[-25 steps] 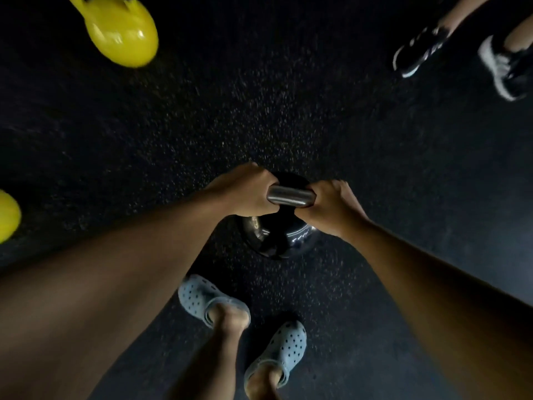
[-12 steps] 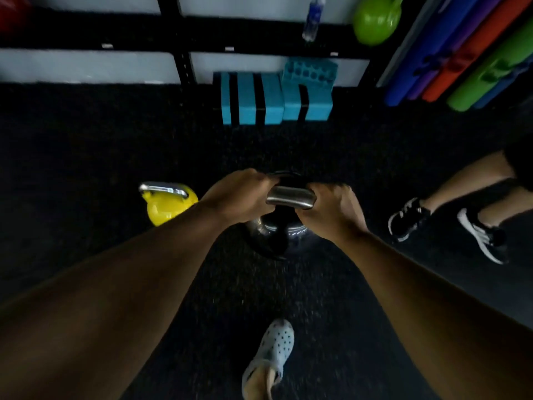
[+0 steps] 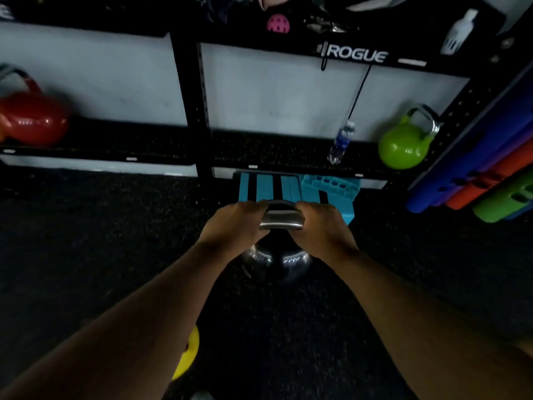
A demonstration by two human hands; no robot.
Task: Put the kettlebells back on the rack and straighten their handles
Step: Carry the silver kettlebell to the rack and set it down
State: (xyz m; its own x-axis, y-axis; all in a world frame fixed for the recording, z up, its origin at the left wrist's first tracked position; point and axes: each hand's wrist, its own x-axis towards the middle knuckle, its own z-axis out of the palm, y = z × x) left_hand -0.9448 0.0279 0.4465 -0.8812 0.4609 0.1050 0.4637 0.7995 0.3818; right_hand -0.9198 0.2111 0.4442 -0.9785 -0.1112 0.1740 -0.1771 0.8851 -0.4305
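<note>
— Black and glossy, is that the kettlebell (image 3: 277,259) hanging between the arms?

— Yes; both hands are wrapping its steel handle (image 3: 281,221); the left hand (image 3: 235,230) is closing around the left end and the right hand (image 3: 320,229) around the right end, fingers curled fully over, with only a short bare stretch of metal showing between them.

— Is it sitting on the floor (image 3: 86,241)?

— I cannot tell; the round body is showing just below the wrists, over the dark speckled rubber, but its underside is hidden.

— And the rack (image 3: 199,111)?

— It is standing ahead, black uprights with a white wall showing behind; the kettlebell is well short of its low shelf; a red kettlebell (image 3: 31,118) is resting at the shelf's left end and a green kettlebell (image 3: 403,145) at the right end, its handle tilting up to the right; a water bottle (image 3: 340,142) is standing just left of the green one.

— Anything on the floor?

— Teal blocks (image 3: 268,187) are lying under the shelf, just beyond the knuckles; a yellow kettlebell (image 3: 189,353) is peeking out from behind the left forearm; coloured foam rollers (image 3: 490,174) are leaning at the far right.
</note>
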